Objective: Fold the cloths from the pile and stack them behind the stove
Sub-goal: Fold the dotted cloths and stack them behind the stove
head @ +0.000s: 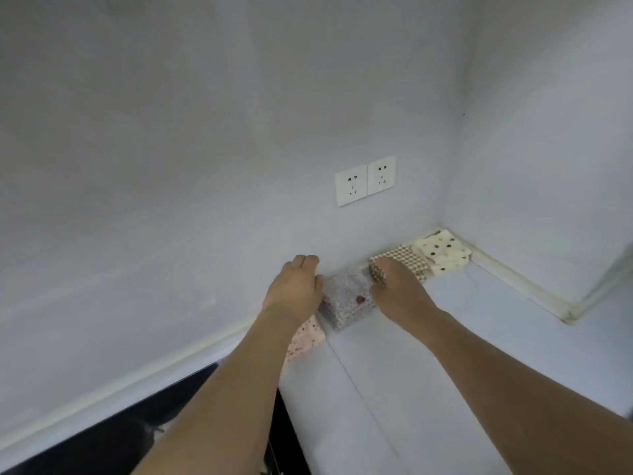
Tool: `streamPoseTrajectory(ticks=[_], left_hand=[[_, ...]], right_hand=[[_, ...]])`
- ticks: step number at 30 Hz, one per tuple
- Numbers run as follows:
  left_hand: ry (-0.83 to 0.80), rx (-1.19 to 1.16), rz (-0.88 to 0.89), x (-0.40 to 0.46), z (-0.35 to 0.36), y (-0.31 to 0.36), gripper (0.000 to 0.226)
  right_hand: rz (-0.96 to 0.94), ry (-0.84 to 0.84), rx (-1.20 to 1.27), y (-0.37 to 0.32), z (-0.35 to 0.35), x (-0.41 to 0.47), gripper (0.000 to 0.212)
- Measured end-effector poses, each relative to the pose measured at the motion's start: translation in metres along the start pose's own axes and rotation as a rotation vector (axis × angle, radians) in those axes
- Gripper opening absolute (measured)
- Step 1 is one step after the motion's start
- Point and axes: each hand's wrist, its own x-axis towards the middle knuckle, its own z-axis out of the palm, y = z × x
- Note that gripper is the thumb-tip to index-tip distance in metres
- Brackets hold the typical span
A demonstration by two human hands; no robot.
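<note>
A folded grey-white dotted cloth (347,299) lies on the white counter against the back wall. My left hand (296,286) holds its left edge, fingers curled round it. My right hand (394,286) grips its right edge, thumb on the front. Right of it sit a folded brown-checked cloth (406,260) and a cream cloth with dark dots (442,250) in the corner. A pink dotted cloth (306,339) lies under my left forearm. The black stove (137,426) is at lower left.
Two white wall sockets (364,180) sit above the cloths. The white counter (445,354) runs to the right, bounded by a raised rim (513,282) along the side wall. A glass edge (613,272) shows at far right.
</note>
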Motion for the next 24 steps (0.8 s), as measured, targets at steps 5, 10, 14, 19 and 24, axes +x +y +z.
streamPoseTrajectory(ticks=[5,10,14,19,24], left_hand=[[0.03,0.035,-0.085,-0.079,-0.035,-0.054,0.042],[0.082,0.087,-0.223,-0.149,-0.068,-0.106,0.041],[0.071,0.12,-0.276,-0.21,-0.084,-0.15,0.04],[0.128,0.119,-0.352,-0.292,-0.113,-0.223,0.042],[0.107,0.068,-0.467,-0.383,-0.145,-0.324,0.043]], right_hand=[[-0.121,-0.109,-0.124,-0.044,0.042,-0.047,0.041],[-0.265,-0.211,-0.178,-0.093,0.083,-0.076,0.048],[-0.334,-0.276,-0.195,-0.143,0.127,-0.118,0.049],[-0.409,-0.347,-0.187,-0.213,0.193,-0.177,0.048],[-0.399,-0.435,-0.154,-0.278,0.27,-0.24,0.049]])
